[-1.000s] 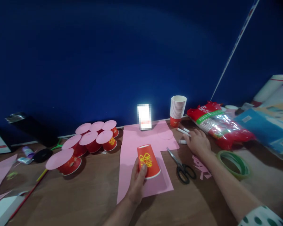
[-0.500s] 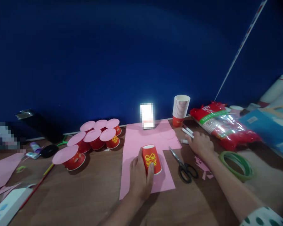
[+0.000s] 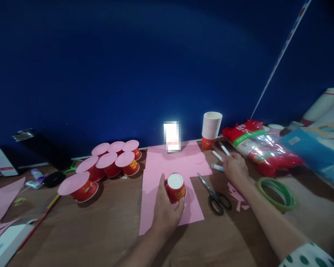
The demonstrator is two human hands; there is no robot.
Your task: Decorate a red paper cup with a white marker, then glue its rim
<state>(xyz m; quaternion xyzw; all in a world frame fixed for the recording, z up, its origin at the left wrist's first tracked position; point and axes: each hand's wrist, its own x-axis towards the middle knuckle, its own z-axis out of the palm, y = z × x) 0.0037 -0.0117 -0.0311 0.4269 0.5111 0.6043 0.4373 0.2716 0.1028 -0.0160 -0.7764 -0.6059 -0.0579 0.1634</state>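
Observation:
My left hand (image 3: 164,209) is closed round a red paper cup (image 3: 176,187) that stands upside down on a pink paper sheet (image 3: 167,168), white base up. My right hand (image 3: 234,167) reaches to the right of the sheet with its fingers on white pens (image 3: 221,152) lying near a stack of paper cups (image 3: 210,129); the finger grip is hard to make out. Black-handled scissors (image 3: 213,194) lie between the two hands.
Several upside-down red cups topped with pink discs (image 3: 108,163) stand at the left. A red snack bag (image 3: 260,148), a green tape ring (image 3: 278,193) and blue packets (image 3: 314,152) lie at the right. A lit phone (image 3: 172,136) leans on the blue wall. Pink scraps (image 3: 236,194) lie by the scissors.
My left hand has turned the red cup upright-down and set it on the pink sheet. My right hand has shifted slightly over the white pens.

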